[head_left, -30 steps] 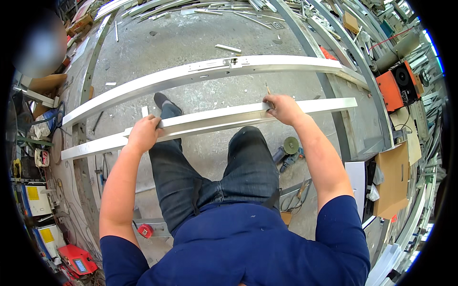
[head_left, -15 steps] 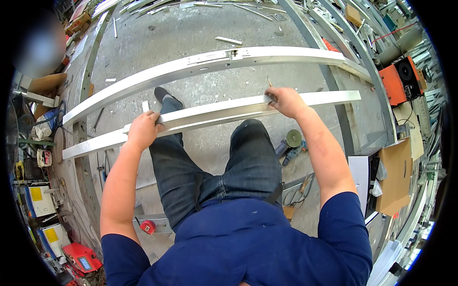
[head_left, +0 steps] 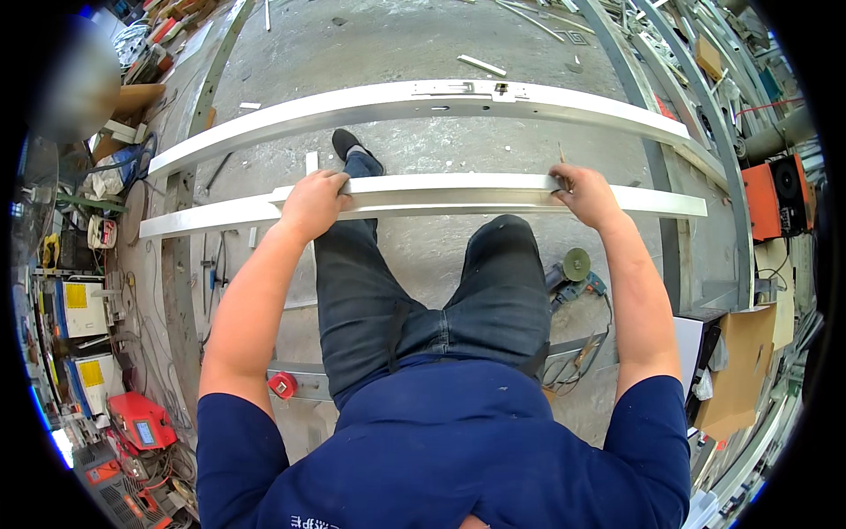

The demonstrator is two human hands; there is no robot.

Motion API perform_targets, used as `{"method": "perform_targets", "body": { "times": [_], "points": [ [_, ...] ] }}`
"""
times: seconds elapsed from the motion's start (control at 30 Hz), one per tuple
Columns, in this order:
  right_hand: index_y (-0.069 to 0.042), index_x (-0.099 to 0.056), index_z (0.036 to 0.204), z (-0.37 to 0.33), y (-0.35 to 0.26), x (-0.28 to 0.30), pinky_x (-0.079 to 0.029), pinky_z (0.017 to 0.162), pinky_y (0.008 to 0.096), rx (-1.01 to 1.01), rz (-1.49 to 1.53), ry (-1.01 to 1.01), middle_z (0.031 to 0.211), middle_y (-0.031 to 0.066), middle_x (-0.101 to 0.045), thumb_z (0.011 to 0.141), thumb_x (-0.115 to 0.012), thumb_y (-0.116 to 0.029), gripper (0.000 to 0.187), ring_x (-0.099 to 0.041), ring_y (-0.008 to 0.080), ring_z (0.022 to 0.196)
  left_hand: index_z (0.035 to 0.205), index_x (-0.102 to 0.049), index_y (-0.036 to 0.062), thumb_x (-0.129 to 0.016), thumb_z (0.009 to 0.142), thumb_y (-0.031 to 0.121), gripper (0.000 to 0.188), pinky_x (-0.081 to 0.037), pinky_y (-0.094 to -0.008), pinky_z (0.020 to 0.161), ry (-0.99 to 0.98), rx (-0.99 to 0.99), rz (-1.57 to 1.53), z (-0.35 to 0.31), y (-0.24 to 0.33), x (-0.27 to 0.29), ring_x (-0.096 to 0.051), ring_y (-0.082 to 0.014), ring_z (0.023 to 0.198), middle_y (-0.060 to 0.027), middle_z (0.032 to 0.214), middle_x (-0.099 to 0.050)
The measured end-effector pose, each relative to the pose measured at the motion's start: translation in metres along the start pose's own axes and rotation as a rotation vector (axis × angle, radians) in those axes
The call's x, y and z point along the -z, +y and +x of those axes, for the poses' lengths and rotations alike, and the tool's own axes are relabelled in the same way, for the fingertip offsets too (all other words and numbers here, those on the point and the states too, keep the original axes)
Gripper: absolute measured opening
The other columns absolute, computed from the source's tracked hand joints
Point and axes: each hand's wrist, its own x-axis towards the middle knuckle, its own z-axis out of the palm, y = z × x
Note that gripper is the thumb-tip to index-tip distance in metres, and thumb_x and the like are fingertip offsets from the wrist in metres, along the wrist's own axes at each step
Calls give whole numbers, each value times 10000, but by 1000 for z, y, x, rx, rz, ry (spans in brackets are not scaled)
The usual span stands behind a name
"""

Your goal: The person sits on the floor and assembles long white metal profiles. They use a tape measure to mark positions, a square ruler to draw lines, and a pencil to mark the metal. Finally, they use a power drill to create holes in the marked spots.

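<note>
In the head view, the worker's left hand point(head_left: 315, 204) grasps a shorter pale metal section point(head_left: 449, 183) near its left end, fingers over the far edge. The right hand point(head_left: 589, 194) pinches it toward the other end, thumb and fingers closed on the edge. That section lies along a longer pale bar point(head_left: 656, 201), which crosses in front of the body and over two steel rails, the left one point(head_left: 179, 282) and the right one point(head_left: 674, 247). A thin stick point(head_left: 560, 152) shows just beyond the right fingers; whether they hold it, I cannot tell.

A second bar point(head_left: 573, 104), with a slotted cut-out in its upper face, spans the rails farther out. The left shoe point(head_left: 348, 143) shows between the bars, the leg passing beneath the nearer one.

The likeliest trouble is misalignment: no clamp shows, so uneven pressure from the two hands could skew the short section against the long bar. Fingertips could be nipped where the metal faces meet. A hard shove could slide the bar off a rail — and the legs are right underneath. Near the right knee, an angle grinder point(head_left: 575, 264) and a blue power tool point(head_left: 583, 289) lie beside a loose cable — a shifted foot could knock or snag them.
</note>
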Motion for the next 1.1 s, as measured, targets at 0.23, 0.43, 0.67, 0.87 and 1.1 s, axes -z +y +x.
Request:
{"method": "perform_targets", "body": {
  "times": [0.23,0.43,0.67,0.87,1.1],
  "points": [
    [-102,-698,1104,3,0,0,-538,774,445,25,-21,-7,913,139,-723,785,-795,-92,334,-685,353,864,1152,-690,28,-661,901,183,297,-494,-448,981,70,-57,-23,-4,-7,-6,-615,-362,1127,-160,1109,-690],
    [-104,-700,1109,1,0,-1,-538,775,446,8,0,-1,905,141,-719,785,-796,-95,338,-683,354,865,1177,-681,26,-655,905,180,313,-489,-445,995,76,-51,-6,-3,-7,-9,-610,-351,1149,-147,1155,-686],
    [-109,-706,1135,2,1,-1,-548,803,449,10,10,14,931,141,-732,790,-793,-114,356,-692,357,910,1216,-693,22,-704,863,186,389,-486,-441,1007,29,22,-36,-3,3,1,-615,-370,1168,-170,1202,-688],
    [-105,-711,1135,0,2,0,-549,810,449,4,35,12,944,147,-736,784,-772,-88,357,-694,364,916,1268,-653,24,-657,946,309,430,-479,-454,1010,-5,-15,-75,1,16,4,-598,-381,1188,-188,1218,-676],
    [-87,-714,1118,0,4,0,-554,831,449,25,41,10,963,163,-737,779,-770,-82,343,-697,371,929,1217,-702,48,-568,1011,441,463,-516,-460,934,-128,-44,-173,43,62,-12,-669,-402,1062,-208,1100,-728]
  ]
}}
